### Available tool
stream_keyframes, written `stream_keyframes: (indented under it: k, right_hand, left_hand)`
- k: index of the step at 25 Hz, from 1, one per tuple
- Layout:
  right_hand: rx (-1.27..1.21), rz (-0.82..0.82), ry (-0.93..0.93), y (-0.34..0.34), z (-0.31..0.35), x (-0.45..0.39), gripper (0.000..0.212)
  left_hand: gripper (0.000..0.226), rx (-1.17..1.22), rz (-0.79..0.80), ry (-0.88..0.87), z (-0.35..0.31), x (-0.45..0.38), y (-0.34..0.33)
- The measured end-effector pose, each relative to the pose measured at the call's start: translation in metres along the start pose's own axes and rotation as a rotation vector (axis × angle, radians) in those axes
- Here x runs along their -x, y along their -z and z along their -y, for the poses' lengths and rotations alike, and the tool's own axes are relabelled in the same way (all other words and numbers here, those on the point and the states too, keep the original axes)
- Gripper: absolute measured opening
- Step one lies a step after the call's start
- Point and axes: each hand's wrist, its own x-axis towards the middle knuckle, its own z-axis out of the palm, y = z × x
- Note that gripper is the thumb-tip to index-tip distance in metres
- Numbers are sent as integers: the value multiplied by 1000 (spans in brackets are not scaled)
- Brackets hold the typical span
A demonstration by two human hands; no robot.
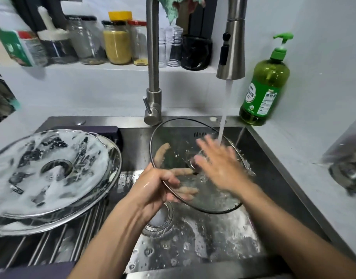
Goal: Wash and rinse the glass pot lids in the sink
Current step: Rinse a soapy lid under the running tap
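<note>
**Glass lid rinsed under running tap**

Two bare forearms reach in from the bottom of the frame over a wet stainless sink [193, 244], whose floor is beaded with water around the round drain [163, 220]. The left hand [159, 184] grips the near-left rim of a clear glass lid [179, 137], thumb curled over the top edge and fingers spread beneath, visible through the glass. The lid is held tilted above the basin, its far edge raised toward the tap. The right hand [219, 160], blurred, lies flat on the lid's upper face with fingers straight and spread, just beside the metal knob at the centre; it holds nothing. A stream of water [225, 109] falls from the pull-down spray head [232, 49] onto the far right part of the lid, just beyond the right fingertips.

To the left, a second glass lid [48, 174], coated in white suds, rests on a roll-up drying rack [58, 242] of steel rods laid across the sink's left side. The faucet base [153, 105] stands at the sink's back edge. A green pump bottle of dish soap [265, 85] sits at the back right corner of the counter. Farther back, a shelf carries jars [116, 41], one filled with yellow grains.
</note>
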Motion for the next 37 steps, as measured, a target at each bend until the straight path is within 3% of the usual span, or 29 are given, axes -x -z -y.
stream_keyframes:
  k: [2,4,6,7,9,10,11,12,13,14,15,16,20,23,24,27,31,32,35,37]
  right_hand:
    - [-9,-114,-385,25,-28,6,63]
    - [-621,-138,-695,50,-47,17,63]
    - [-1320,-37,-823,63,-52,26,42]
    - [-1426,2,-835,65,-51,32,33]
    - [-1500,-17,-839,59,-47,42,23]
    - [-1531,-41,-845,55,-46,45,21]
    - [-1536,-71,-852,51,-44,48,20]
    - [-1524,-104,-858,50,-42,49,20]
    - [-1501,-134,-858,50,-41,52,20]
    - [-1488,-161,-850,51,-40,53,19]
    - [-1490,-190,-842,52,-40,55,19]
    - [-1505,-208,-838,51,-38,56,19]
    - [-1537,-251,-832,48,-29,56,19]
    - [-1503,-317,-827,51,-34,56,18]
    - [-1486,-325,-829,51,-36,57,17]
    - [-1469,-318,-819,48,-29,57,16]
    - [-1440,-344,-822,50,-33,53,19]
    - [-1450,-349,-819,50,-35,53,21]
    - [-1476,-343,-813,50,-27,51,19]
    - [-1509,-320,-798,48,-13,50,15]
  left_hand:
    - [103,44,32,8,-5,2,2]
    - [97,56,85,44,-10,2,1]
    - [82,-7,93,89,-11,3,-3]
    - [70,-43,58,96,-11,2,-4]
    - [41,-259,-209,15,-8,2,-6]
    - [35,-521,-405,-70,-2,-3,-4]
    - [44,-967,-587,-143,4,-6,-3]
    - [58,-1462,-620,-175,14,-6,-8]
    - [67,-1827,-469,-185,25,-8,-14]
    - [70,-1983,-252,-188,33,-15,-23]
    - [69,-1988,-72,-179,38,-25,-35]
    - [69,-1955,1,-183,37,-40,-45]
    - [67,-1885,-256,-246,33,-93,-66]
    - [72,-1860,-85,-329,56,-89,-63]
    - [75,-1867,-86,-307,56,-89,-55]
    - [77,-1830,-326,-76,40,-90,-43]
    - [74,-1792,-16,-251,65,-66,-54]
    - [75,-1817,-27,-239,66,-60,-43]
    - [81,-1856,-354,-34,38,-69,-29]
    - [78,-1760,-392,-96,29,-88,-57]
